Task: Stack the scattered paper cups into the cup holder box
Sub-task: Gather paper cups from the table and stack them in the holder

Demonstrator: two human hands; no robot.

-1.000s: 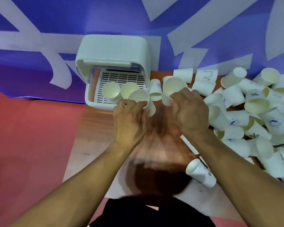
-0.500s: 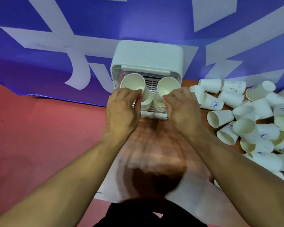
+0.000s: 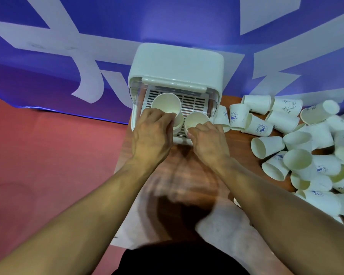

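The paper cups are judged to be very light, thin-walled and easily crushed, so a loose pinch just under the rolled rim, where the wall is stiffest, is the hold to be preferred. Two upright cups are being set into the cup holder box (image 3: pixel 177 64), over its slatted tray. The left cup (image 3: pixel 165 103) is held by the left hand (image 3: pixel 153 133), whose fingers are curled round its near side, and appears to be seated on a stack already in the box. The right cup (image 3: pixel 196 120) is pinched at its near rim by the right hand (image 3: pixel 209 143). Both forearms are reached forward and converge at the box mouth, knuckles up, wrists low over the worktop (image 3: pixel 187 175). The scattered cups (image 3: pixel 298 147) are left lying in a heap to the right.
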